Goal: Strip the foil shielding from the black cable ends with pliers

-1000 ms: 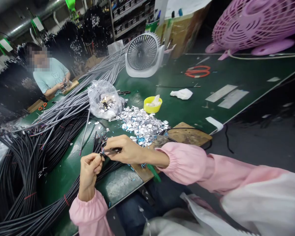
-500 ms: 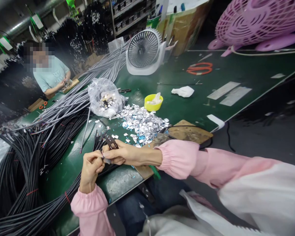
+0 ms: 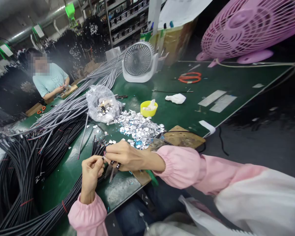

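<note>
My left hand (image 3: 90,175) is closed in a pinch on the end of a black cable (image 3: 103,158), near the front edge of the green table. Against its fingertips, my right hand (image 3: 127,155) has its fingers bent around a pair of snips (image 3: 112,171). Two pointed metal blades stick out below the right fingers, apart from each other and aimed down. A thin reddish wire shows between the two hands; whether the right fingertips also pinch it is hidden. Bundled black cables (image 3: 71,193) run beneath the left wrist.
Beyond my hands lies a heap of silvery foil scraps (image 3: 140,129), beside a clear plastic bag (image 3: 104,105) and a yellow dish (image 3: 148,108). Grey cables (image 3: 64,109) cross the left side. A white fan (image 3: 139,62) stands behind; a co-worker (image 3: 51,78) sits far left.
The snips have swung from pointing up above my right hand to pointing down below it. My right hand has turned palm-down, while the left keeps its pinch. The view has shifted slightly.
</note>
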`<state>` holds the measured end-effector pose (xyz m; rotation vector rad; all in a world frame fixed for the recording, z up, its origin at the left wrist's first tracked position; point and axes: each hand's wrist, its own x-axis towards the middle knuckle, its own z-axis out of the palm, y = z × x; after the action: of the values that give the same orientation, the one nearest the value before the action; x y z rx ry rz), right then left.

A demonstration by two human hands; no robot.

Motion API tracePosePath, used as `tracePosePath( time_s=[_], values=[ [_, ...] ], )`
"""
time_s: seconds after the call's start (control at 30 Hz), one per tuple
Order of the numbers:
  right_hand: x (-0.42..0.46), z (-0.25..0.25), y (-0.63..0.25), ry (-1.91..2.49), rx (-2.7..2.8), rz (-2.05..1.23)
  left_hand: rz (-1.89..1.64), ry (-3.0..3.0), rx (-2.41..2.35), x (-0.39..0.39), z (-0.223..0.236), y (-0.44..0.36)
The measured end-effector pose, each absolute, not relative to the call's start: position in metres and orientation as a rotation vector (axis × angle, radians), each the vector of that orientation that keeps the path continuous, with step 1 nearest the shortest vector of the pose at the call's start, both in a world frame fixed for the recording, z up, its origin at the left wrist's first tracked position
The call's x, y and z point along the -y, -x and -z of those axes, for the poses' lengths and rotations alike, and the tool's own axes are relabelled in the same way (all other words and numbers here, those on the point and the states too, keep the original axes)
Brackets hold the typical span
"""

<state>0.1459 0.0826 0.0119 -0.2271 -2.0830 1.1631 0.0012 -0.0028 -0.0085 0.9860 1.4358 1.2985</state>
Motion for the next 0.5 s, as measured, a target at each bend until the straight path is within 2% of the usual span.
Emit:
tracePosePath(
  time_s=[0.07,0.2,0.27,0.33,0.43,0.5],
  values=[
    [-0.081,-0.011,-0.145,0.234,2.041,-1.22,-1.286,-0.987,-1.422,0.003,0.008,-0.002],
    [-0.073,-0.007,-0.133,0.523,1.577,-1.868,-1.314,-0.994,-1.404,0.004,0.008,-0.001],
    [-0.074,-0.007,-0.13,0.589,1.382,-2.06,-1.331,-0.986,-1.402,0.005,0.009,0.0],
    [-0.083,-0.012,-0.132,0.609,1.247,-2.061,-1.336,-0.974,-1.393,0.007,0.011,0.001],
    [-0.098,-0.019,-0.142,0.657,1.105,-1.794,-1.352,-0.958,-1.372,0.008,0.012,0.002],
    [-0.102,-0.02,-0.148,0.707,1.315,-1.578,-1.379,-0.957,-1.37,0.008,0.013,0.002]
  ],
)
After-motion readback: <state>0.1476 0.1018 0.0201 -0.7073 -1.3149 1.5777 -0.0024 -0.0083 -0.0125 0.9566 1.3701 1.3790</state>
